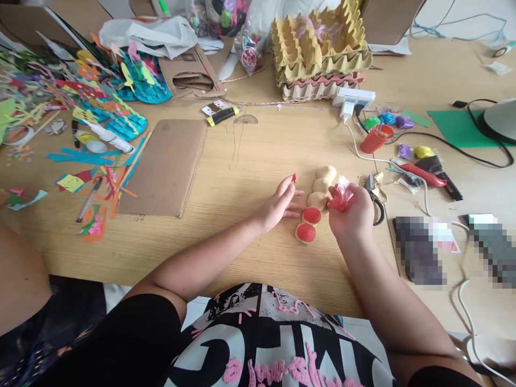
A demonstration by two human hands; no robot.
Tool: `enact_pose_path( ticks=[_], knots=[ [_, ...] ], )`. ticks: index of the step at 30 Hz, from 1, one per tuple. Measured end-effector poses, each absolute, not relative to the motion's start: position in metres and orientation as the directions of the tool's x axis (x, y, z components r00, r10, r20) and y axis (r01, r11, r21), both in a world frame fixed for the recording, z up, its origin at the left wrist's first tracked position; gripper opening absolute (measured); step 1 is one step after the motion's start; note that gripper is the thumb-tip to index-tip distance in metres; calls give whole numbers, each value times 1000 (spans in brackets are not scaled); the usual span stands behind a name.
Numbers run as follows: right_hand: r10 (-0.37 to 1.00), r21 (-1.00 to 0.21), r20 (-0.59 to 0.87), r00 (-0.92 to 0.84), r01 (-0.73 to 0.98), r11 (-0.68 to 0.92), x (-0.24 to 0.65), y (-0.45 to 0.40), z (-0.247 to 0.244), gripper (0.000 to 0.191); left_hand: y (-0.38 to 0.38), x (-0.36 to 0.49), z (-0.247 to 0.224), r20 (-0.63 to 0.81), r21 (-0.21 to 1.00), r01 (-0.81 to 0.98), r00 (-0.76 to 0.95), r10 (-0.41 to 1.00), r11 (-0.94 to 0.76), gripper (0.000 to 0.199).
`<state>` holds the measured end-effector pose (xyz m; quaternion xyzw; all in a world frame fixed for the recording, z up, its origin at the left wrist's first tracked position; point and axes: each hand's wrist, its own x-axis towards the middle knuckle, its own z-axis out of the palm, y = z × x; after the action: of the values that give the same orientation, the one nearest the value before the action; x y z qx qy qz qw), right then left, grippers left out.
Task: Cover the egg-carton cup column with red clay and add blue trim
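My left hand (278,203) is raised over the table with a small bit of red modelling clay (294,177) at its upper fingertips. Its lower fingers are stretched out. My right hand (355,208) is closed around a crumpled clear plastic packet of red clay (341,198). Between the hands lie small pale round cups. Two near ones, one cup (312,215) and another cup (305,233), have flat red tops. Behind them sit several plain beige cups (321,186), partly covered by my right hand. Scissors (375,201) lie just right of that hand.
A brown cardboard sheet (163,164) lies left. Stacked egg trays (318,59) and a power strip (353,98) stand at the back. A red cup (377,138), clay packets, white cable and blurred phones are right. Paper scraps crowd the left, beside another person's limb (20,279).
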<state>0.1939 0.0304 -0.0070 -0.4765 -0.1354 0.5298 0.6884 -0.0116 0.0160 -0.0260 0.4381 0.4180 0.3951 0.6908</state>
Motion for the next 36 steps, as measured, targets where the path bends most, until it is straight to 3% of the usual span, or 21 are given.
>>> enact_pose_path(
  ticks=[6,14,20,22,25,27,29,32,36],
  knots=[
    [948,-829,-260,182,-546,-123,187,21,-20,29,18,-14,-25,-147,987,-49,112,983,153,91],
    [919,-738,-378,109,-635,-228,181,18,-9,22,20,-14,-28,-121,990,-68,87,989,127,91],
    [924,-805,-372,93,-528,-271,190,26,3,31,21,-17,-30,-48,998,-28,66,997,50,87],
    [947,-907,-276,164,-372,-199,199,32,7,33,20,-17,-29,1,1000,-10,40,999,0,84],
    [977,-981,-108,183,139,-134,220,41,9,23,18,-17,-24,51,999,-11,-34,998,-51,75],
    [987,-862,-50,150,493,-118,234,47,6,17,18,-16,-19,50,997,-50,-80,995,-54,66],
    [985,-687,87,150,725,-50,242,50,1,8,17,-15,-14,15,991,-128,-91,996,-26,63],
    [901,-504,430,52,842,192,240,47,-5,29,18,-12,-8,-76,964,-259,-54,996,60,68],
    [736,-449,633,-238,661,601,219,32,-3,38,18,-11,-3,-132,942,-304,46,990,140,91]
  ],
)
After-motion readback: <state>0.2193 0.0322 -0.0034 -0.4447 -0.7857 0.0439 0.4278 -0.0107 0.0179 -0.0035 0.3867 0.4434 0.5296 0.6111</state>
